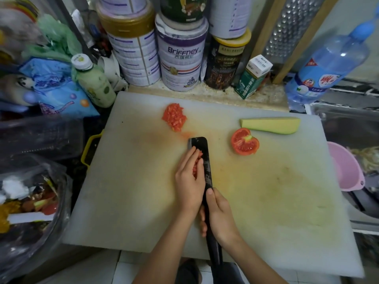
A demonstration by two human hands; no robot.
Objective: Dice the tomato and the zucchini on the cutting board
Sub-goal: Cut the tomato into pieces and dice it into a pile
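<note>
- Head view, work surface: white cutting board (133, 191) fills the centre of the frame, stained orange and green.
- Right hand (220, 216), lower centre: clenched round the handle of a dark knife (205, 156), thumb laid along the top. The blade runs up the frame towards the board's middle.
- Left hand (189, 181), just left of the blade: fingers straight and not curled round anything, pressing a small batch of tomato pieces (196, 168) against the blade's side.
- Diced tomato pile (174, 117): upper centre of the board, above the knife tip and apart from it, with a red smear between the two.
- Tomato half (245, 141): cut face up, right of the knife tip, uncut.
- Zucchini piece (270, 125): a long wedge, pale cut face up, lying crosswise just above the tomato half at upper right of the board. Contact between the two cannot be confirmed.
- Behind the board, top of frame: stacked tins (180, 56), a green and white carton (253, 76) and a metal grater (287, 27).
- Upper right: blue water bottle (332, 64), tilted.
- Right edge: pink bowl (344, 169).
- Upper left: small pale bottle (94, 83).
- Lower left: clear bag of scraps (30, 201).
</note>
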